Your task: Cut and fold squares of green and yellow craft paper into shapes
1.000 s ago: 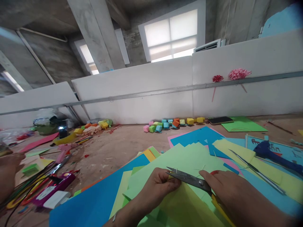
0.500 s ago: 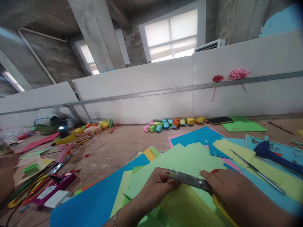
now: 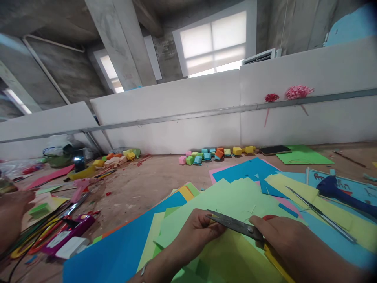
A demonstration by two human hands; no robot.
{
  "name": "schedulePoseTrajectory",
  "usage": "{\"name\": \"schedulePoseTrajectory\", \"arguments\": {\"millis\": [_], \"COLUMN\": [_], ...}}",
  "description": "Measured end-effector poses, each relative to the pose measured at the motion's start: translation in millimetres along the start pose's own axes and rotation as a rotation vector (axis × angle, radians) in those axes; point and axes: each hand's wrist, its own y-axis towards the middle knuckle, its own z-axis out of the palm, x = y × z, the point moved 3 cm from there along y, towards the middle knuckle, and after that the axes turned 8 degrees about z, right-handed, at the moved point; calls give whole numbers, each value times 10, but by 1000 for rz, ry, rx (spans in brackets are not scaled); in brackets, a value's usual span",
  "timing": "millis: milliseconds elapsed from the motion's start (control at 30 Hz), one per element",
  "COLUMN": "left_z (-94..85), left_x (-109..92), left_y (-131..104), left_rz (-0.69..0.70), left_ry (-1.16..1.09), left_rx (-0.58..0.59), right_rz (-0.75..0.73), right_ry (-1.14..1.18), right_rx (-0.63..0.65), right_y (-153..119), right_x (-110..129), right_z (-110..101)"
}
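Single head view, worn by the person, facing forward and down.
Wide, slightly tilted; left hand (image 3: 202,228) and right hand (image 3: 281,237) close, low in frame, right of centre; worktop (image 3: 126,192) stretches ahead to white partition (image 3: 167,108), window (image 3: 212,45) high beyond it.

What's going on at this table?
A person is working with scissors in the right hand, their blades at the fingertips of the left hand. The left hand pinches a small yellow piece, mostly hidden by the fingers and blades. Light green paper and a blue sheet lie spread below and around. Small coloured blocks sit along the white partition. At the far left, another person's hand is partly in view.
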Motion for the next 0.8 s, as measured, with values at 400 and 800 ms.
{"name": "schedulePoseTrajectory", "arguments": {"millis": [400, 800], "left_z": [-16, -7], "left_x": [27, 42], "left_y": [-2, -37], "left_rz": [-36, -170], "left_ry": [-2, -84], "left_rx": [-30, -91], "right_rz": [64, 297], "right_ry": [56, 114], "right_rx": [86, 241], "right_y": [-33, 65], "right_x": [-8, -147], "right_z": [49, 6]}}
